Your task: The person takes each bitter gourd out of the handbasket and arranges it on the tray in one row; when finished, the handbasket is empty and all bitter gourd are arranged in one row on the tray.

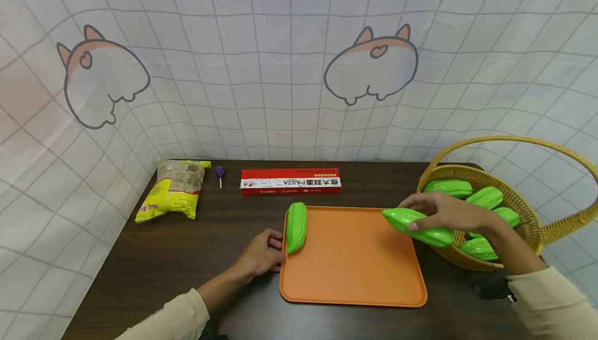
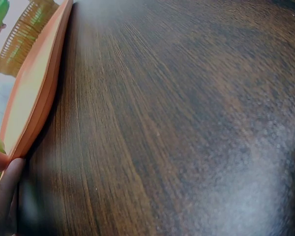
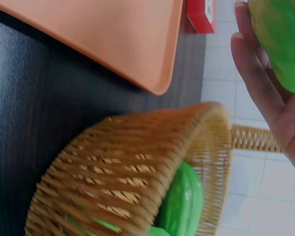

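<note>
My right hand (image 1: 436,213) grips a bright green bitter melon (image 1: 401,219) above the right side of an orange tray (image 1: 350,277). The melon lies slantwise in the fingers, its pointed end toward the left; in the right wrist view its green side (image 3: 285,44) shows against the fingers. A second bitter melon (image 1: 296,227) rests along the tray's left edge. My left hand (image 1: 262,253) pinches the tray's left rim, with fingertips (image 2: 12,172) right at the rim in the left wrist view. Beside the right forearm stands a wicker basket (image 1: 532,226) holding several more bitter melons (image 1: 486,197).
The basket's tall handle (image 1: 567,220) arches over it at the right. Behind the tray lies a red and white pasta box (image 1: 290,181). A purple lollipop (image 1: 220,172) and a yellow bag (image 1: 175,189) lie at the back left. A tiled-print curtain (image 1: 289,70) hangs behind the table.
</note>
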`<control>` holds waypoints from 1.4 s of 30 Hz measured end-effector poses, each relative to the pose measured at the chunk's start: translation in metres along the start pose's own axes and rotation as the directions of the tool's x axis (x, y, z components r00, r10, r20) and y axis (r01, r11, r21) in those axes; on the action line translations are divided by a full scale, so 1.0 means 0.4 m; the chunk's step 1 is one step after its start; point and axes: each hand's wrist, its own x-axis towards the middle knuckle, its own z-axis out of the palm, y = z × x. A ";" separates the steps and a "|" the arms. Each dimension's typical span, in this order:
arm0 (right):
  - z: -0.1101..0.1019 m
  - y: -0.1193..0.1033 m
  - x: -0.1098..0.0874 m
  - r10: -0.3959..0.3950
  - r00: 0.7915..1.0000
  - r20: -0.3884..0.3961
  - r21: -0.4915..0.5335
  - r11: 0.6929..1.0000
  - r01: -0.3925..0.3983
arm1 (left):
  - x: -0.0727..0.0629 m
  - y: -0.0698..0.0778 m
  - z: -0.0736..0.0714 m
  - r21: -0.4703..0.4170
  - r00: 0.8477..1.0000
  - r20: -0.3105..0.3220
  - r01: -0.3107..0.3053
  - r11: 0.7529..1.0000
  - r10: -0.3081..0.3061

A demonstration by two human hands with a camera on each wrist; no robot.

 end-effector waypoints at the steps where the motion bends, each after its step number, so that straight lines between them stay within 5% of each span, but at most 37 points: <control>1: 0.003 0.002 0.004 -0.004 1.000 0.012 0.010 1.000 0.004 | -0.001 0.000 -0.001 -0.001 1.000 0.000 -0.001 1.000 0.001; 21: 0.081 0.011 0.081 0.010 1.000 0.008 -0.038 0.999 -0.009 | 0.001 -0.001 -0.001 -0.010 1.000 -0.001 -0.009 1.000 0.009; 29: 0.110 0.015 0.110 0.001 0.996 0.090 0.118 0.993 -0.012 | -0.003 -0.001 0.001 -0.013 1.000 -0.016 -0.009 1.000 0.009; 42: 0.140 0.021 0.139 -0.048 0.993 0.106 0.058 0.997 0.042 | 0.003 -0.005 -0.002 -0.014 1.000 0.006 -0.007 1.000 0.007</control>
